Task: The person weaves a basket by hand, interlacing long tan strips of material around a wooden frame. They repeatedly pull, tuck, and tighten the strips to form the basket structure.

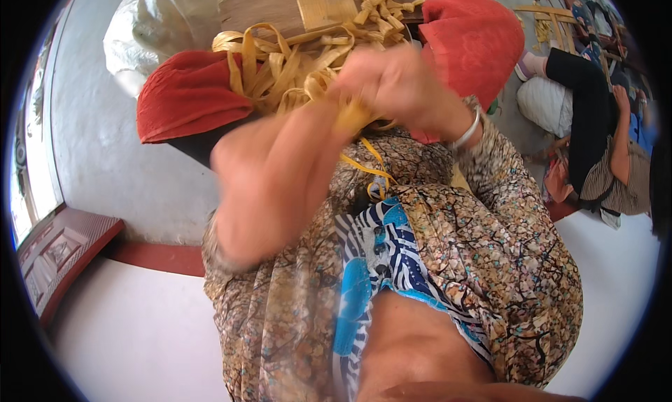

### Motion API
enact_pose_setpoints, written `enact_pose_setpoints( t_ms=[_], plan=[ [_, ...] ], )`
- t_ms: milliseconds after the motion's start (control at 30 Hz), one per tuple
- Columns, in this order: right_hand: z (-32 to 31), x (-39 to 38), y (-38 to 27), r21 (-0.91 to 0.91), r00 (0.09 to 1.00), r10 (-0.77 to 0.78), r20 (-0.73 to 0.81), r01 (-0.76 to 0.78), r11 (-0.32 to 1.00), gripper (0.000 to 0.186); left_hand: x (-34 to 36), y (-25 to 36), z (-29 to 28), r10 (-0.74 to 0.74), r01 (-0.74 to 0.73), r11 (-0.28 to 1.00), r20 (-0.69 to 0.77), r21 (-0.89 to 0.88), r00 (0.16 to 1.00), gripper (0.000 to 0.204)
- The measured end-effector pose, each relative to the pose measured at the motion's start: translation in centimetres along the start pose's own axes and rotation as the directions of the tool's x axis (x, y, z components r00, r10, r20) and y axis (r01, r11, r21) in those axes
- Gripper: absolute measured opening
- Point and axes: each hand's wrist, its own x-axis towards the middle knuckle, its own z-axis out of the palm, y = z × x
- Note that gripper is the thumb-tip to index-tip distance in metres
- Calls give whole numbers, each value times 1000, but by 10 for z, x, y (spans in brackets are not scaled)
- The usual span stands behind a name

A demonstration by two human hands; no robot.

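Both hands are raised close together in front of my chest, over my lap, and smeared by motion. My left hand (276, 167) is closed, its fingers pressed together and pointing at the other hand. My right hand (402, 87), with a pale bangle at the wrist, is bent into a pinch. Between their fingertips shows a blurred yellow strip (351, 116), which both seem to grip. Just beyond them lies a loose heap of flat yellow straw-like strips (273, 73). A knotted or plaited bunch of the same strips (381, 10) rests farther off.
Red cloths (189, 97) cover both knees. A brown wooden board (259, 11) lies beyond the heap, beside a whitish plastic bag (164, 34). To the right sits another person (630, 181) near a white sack (546, 104). A carved wooden panel (70, 251) stands at left.
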Motion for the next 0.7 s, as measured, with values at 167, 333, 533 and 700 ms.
enact_pose_setpoints(
  t_ms=[167, 333, 533, 700],
  plan=[
    [11, -23, -74, 643, 921, -292, 259, 61, 763, 9, 22, -5, -14, -27, 26, 908, 4, -419, 1000, 33],
    [-7, 4, -30, 551, 984, 41, -172, 62, 832, 15, 34, -20, 52, -372, 346, 427, 186, -836, 909, 28],
    [-7, 27, 66, -259, 895, -74, -440, -48, 965, 23, 51, -69, 120, -376, 472, 182, 382, -863, 844, 30],
    [-20, 26, 75, -722, 867, -355, -348, -6, 692, 24, 52, -89, 122, -358, 520, 404, 393, -753, 847, 14]
  ],
)
